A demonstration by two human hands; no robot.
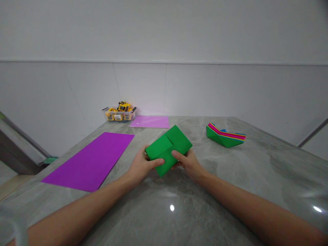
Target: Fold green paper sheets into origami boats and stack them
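Observation:
A folded piece of green paper [169,147] is held above the grey marble table [200,205], near its middle. My left hand [141,166] grips its left near edge, thumb pressed on top. My right hand [188,164] grips its right near edge, thumb also on top, fingers underneath. Both hands are closed on the paper.
A large purple sheet [92,160] lies flat to the left. A lighter purple sheet [150,121] lies further back. A clear box with yellow toy vehicles [119,113] stands by the wall. A stack of folded coloured paper shapes [224,135] sits to the right.

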